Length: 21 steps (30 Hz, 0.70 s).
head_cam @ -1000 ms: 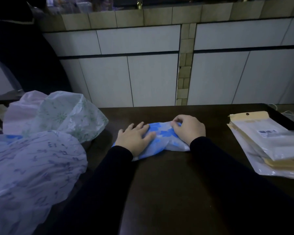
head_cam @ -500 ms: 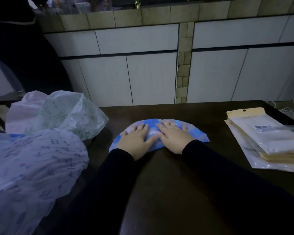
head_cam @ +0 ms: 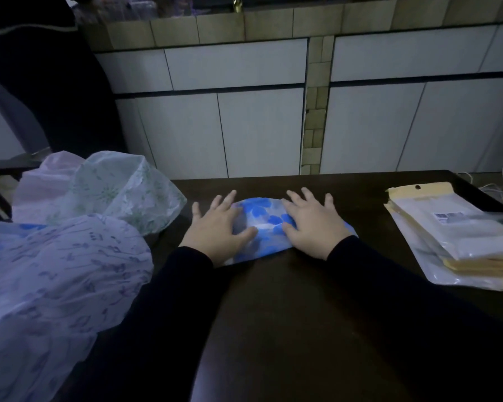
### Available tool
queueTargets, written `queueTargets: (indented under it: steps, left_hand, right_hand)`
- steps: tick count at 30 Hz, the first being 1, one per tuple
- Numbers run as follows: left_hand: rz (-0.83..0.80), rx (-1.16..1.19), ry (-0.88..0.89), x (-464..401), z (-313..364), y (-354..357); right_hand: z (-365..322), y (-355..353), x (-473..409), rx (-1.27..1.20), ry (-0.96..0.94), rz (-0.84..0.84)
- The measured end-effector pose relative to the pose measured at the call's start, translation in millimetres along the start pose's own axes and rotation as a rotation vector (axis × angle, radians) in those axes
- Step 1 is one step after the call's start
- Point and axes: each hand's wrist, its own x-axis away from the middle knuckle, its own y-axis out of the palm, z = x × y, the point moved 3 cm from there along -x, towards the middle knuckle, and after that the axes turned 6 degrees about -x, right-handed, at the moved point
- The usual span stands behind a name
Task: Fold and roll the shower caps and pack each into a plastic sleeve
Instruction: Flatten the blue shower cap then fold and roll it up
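Both forearms reach forward from the bottom of the view in black sleeves that end at the wrists. The left hand lies palm down with its fingers straight and spread, the thumb angled inward to the right. The right hand lies the same way, palm down, fingers splayed and pointing away from the body, its thumb angled left. The two hands sit near each other, thumbs apart, neither one curled into a grip.
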Motion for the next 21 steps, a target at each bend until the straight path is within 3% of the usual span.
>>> queueTargets:
  steps: [2,4,8,11,13,16,19,21]
  left_hand:
    - [-0.048,0.035,0.044,-3.5,9.0,6.0]
    - [-0.137,0.042,0.009,-6.2,11.0,16.3]
    - [-0.220,0.057,-0.107,-6.1,0.5,21.6]
    - [-0.120,0.126,-0.128,0.4,-3.7,9.8]
    - [0.097,0.047,-0.102,1.8,-4.9,-2.6]
    - [0.311,0.163,0.050,-1.0,-2.7,-2.8]
    - [0.156,0.320,0.146,-2.7,5.7,9.0]
    - [0.024,0.268,0.134,-3.3,7.1,17.1]
  right_hand:
    - [-18.3,6.1,2.8,-0.068,0.082,0.010]
    - [-25.5,20.8,0.0,-0.131,0.129,-0.098]
    - [2.7,21.0,-16.7,-0.168,-0.054,-0.208]
    - [23.0,15.2,-26.8,-0.204,-0.189,-0.257]
    - [26.2,10.1,-28.0,-0.202,-0.248,-0.205]
    - [15.1,-4.7,-17.8,-0.160,-0.361,0.123]
    - [-4.6,-6.5,0.3,-0.226,-0.235,0.362]
    - [-9.1,5.4,5.4,-0.201,-0.090,0.209]
